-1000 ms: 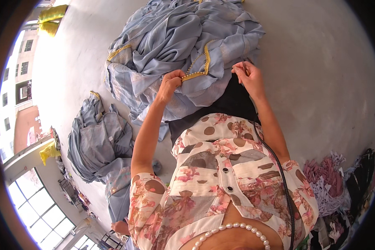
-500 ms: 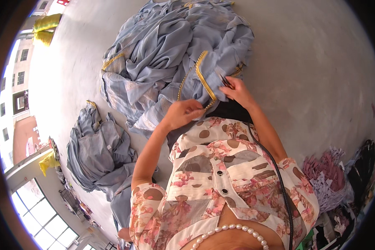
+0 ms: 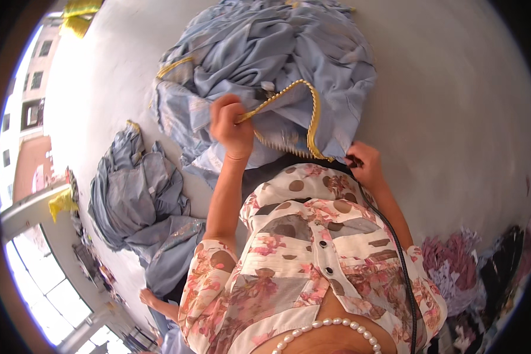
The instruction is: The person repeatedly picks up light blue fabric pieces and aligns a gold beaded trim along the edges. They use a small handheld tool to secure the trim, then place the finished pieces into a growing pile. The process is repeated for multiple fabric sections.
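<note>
A large heap of blue-grey cloth (image 3: 248,53) lies in front of me. My left hand (image 3: 231,127) is closed on the edge of the garment, where a yellow trim (image 3: 314,118) is sewn on. This trim stands up in a loop between my hands. My right hand (image 3: 367,165) is closed around small dark thread snips (image 3: 354,161), mostly hidden by the fingers, close to the trim's lower right end. Whether the right fingers also pinch the cloth, I cannot tell.
A second blue-grey pile (image 3: 138,189) lies to the left, with another person's hand (image 3: 150,298) below it. Mauve scraps (image 3: 451,262) sit at the lower right. A black cord (image 3: 398,253) hangs down my front. Yellow cloth (image 3: 63,202) shows at far left.
My left hand has moved up and left, lifting the yellow-trimmed edge into a loop. My right hand with the snips has moved down and right. The view has shifted slightly.
</note>
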`<state>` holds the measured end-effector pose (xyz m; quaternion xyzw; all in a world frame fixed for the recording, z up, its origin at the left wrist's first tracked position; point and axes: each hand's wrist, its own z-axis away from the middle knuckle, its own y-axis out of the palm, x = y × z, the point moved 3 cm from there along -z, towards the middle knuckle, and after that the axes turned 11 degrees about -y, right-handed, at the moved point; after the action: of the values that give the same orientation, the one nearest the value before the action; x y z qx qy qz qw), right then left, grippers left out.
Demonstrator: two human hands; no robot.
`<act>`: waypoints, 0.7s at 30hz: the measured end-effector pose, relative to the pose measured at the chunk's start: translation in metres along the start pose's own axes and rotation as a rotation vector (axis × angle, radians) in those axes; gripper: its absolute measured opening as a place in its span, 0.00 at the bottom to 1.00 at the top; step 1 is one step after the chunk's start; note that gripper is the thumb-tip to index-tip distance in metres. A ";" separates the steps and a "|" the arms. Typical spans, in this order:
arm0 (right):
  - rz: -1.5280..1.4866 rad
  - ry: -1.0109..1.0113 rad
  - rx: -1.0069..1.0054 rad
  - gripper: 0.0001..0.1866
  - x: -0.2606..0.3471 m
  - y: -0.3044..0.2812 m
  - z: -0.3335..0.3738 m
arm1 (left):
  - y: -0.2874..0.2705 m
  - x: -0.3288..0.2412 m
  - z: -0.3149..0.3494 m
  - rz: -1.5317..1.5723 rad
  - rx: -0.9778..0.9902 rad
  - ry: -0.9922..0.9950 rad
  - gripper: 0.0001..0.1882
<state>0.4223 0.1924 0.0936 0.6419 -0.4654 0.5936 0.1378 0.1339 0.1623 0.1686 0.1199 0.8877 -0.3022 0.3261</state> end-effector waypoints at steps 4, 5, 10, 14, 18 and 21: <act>0.120 -0.150 0.031 0.15 0.003 0.025 -0.016 | -0.033 -0.001 -0.027 0.471 -0.298 -0.196 0.15; 0.134 -0.155 0.019 0.16 0.001 0.030 -0.020 | -0.034 0.012 -0.024 0.622 -0.249 -0.290 0.15; 0.181 -0.136 -0.082 0.16 0.011 0.014 -0.036 | -0.016 0.032 0.001 1.145 -0.008 -0.997 0.06; 0.169 -0.074 -0.236 0.10 0.023 0.000 -0.056 | 0.001 0.030 0.017 1.374 0.095 -1.208 0.11; 0.111 -0.218 -0.317 0.13 0.077 0.010 -0.098 | 0.010 0.012 0.027 1.389 0.169 -1.310 0.11; 0.186 -0.357 -0.236 0.15 0.096 0.021 -0.116 | 0.011 0.005 0.028 1.407 0.196 -1.345 0.11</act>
<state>0.3196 0.2246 0.2016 0.6707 -0.6056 0.4222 0.0720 0.1485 0.1533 0.1430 0.4514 0.2129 -0.1164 0.8587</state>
